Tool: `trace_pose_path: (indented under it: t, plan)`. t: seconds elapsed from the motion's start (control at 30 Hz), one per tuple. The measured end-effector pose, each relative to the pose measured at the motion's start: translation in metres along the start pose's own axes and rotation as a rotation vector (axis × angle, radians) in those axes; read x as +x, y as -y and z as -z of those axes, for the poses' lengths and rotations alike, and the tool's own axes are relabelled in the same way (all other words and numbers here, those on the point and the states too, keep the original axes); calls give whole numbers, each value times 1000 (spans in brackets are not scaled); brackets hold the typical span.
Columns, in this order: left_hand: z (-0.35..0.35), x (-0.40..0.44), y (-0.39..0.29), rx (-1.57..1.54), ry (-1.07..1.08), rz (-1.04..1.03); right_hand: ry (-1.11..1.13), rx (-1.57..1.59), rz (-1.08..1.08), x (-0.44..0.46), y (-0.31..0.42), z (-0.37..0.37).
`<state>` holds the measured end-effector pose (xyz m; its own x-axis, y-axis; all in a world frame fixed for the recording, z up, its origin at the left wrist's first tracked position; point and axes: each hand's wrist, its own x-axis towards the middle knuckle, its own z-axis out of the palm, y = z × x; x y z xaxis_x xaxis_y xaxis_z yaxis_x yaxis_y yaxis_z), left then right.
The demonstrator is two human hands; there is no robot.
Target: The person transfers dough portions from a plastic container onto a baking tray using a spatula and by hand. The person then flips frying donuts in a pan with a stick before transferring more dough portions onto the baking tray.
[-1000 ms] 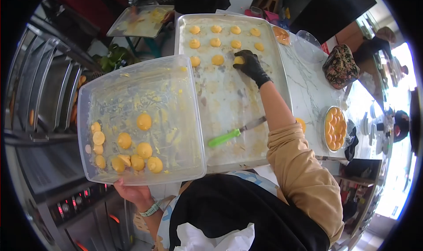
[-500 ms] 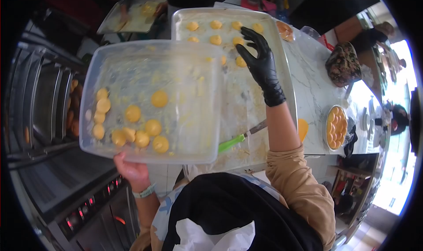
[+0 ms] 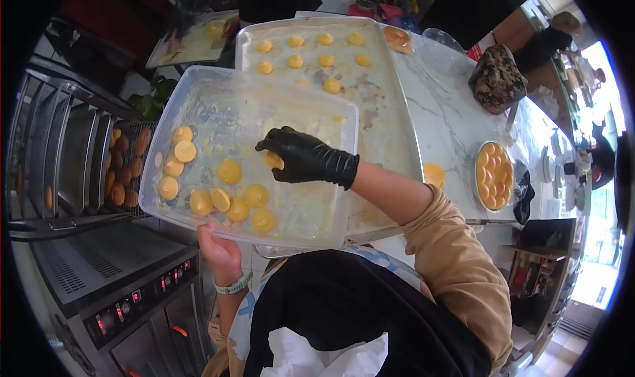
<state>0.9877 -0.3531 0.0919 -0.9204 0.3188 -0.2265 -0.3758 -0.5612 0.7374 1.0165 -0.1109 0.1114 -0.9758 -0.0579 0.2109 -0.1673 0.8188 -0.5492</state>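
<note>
My left hand (image 3: pixel 221 251), bare with a watch on the wrist, grips the near edge of a clear plastic bin (image 3: pixel 311 228). Several round yellow dough pieces (image 3: pixel 229 171) lie in the bin's left and near parts. Over the bin, my right hand (image 3: pixel 294 155) in a black glove is closed round one yellow piece (image 3: pixel 274 159), partly hidden by the fingers. Behind and right of the bin, a lined metal tray (image 3: pixel 390 125) bears rows of yellow pieces (image 3: pixel 325 60) at its far end. The bin overlaps the tray's left side.
On the marble table (image 3: pixel 443 112) at the right are a round pan of yellow buns (image 3: pixel 494 176) and a floral bag (image 3: pixel 497 79). An oven (image 3: pixel 126 278) and racks with trays (image 3: pixel 79 155) stand at the left. A person's hands are at another tray (image 3: pixel 192 43) at the back.
My right hand has moved left from the tray to over the bin, its fingers now round a piece. The bin has shifted right, and the green-handled spatula is no longer visible.
</note>
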Motion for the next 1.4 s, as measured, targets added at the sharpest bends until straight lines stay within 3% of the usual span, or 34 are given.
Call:
trace_pose_path:
  t: [0.13, 0.23, 0.27, 0.33, 0.4, 0.5, 0.57, 0.67, 0.77, 0.87, 0.97, 1.03, 1.17, 1.27, 1.3, 1.4]
  plan:
    - [3, -4, 7, 51, -27, -1, -25, 23, -115, -15, 0, -7]
    - [-2, -10, 3, 56, -23, 14, 10, 634, -342, -18, -15, 6]
    - [-2, -12, 2, 51, -22, 16, 29, 1249, -354, -27, -19, 14]
    - [-1, -14, 1, 46, -25, 23, -10, 1766, -419, -35, -17, 41]
    - [0, -12, 2, 50, -27, 16, -204, 1810, -262, -45, -17, 68]
    - [4, -12, 2, 47, -30, 11, -362, 813, -180, -59, -35, 99]
    - [7, -12, 0, 40, -35, 8, -458, 2046, -221, -59, -62, 118]
    - [10, -14, -4, 30, -57, -11, -727, 958, -429, -60, -123, 123]
    - [4, -12, -7, 29, -77, -41, -853, -272, -325, -57, -193, 95]
    - [7, -14, -10, 32, -97, -66, -660, -498, -295, -73, -249, 38]
    - [0, -13, -7, 48, -129, -94, -825, -78, -435, -79, -238, 50]
    - [9, -9, -5, 40, -139, -104, -775, 39, -504, -86, -242, 55]
    - [14, -8, -5, 37, -158, -111, -661, 25, -626, -91, -233, 73]
    - [13, -7, -4, 11, -141, -93, -852, -215, -431, -68, -214, 82]
    - [16, -5, -1, 1, -146, -102, -935, -38, -221, -49, -205, 80]
    - [23, -5, -5, -43, -160, -111, -419, 339, -117, -7, -66, 83]
